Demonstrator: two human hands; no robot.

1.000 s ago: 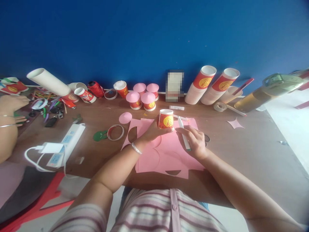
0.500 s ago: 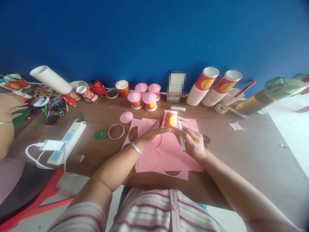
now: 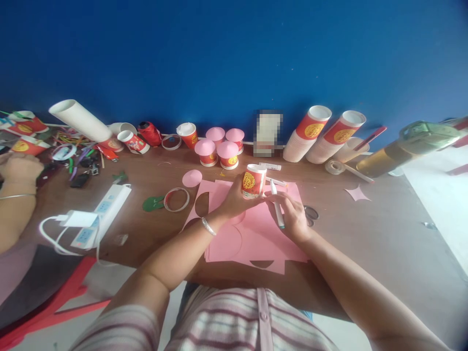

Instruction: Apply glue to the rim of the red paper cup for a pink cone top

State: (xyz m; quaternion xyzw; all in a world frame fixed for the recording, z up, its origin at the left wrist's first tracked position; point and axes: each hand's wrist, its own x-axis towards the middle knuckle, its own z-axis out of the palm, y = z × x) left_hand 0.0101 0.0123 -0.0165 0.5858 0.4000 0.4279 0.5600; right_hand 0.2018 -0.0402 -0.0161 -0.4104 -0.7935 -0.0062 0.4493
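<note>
A short red paper cup with a yellow emblem and white rim is in my left hand, which wraps round its left side and base. My right hand grips a white marker pen, its tip pointing up and away; the fingertips come close to the cup's base, and I cannot tell if they touch it. Both hands are above a pile of pink paper sheets with drawn circles and cut-out holes. Behind stand several small red cups topped with pink paper cones. A loose pink cone lies left of the sheets.
Scissors lie right of the paper. Two cup stacks, a tape roll and a large bottle stand back right. A power strip lies left. At the far left is another person's hand near craft scraps.
The cup has turned in my left hand, so its emblem now faces left and its rim shows more. My right hand has shifted slightly. The other person's hand has come into view.
</note>
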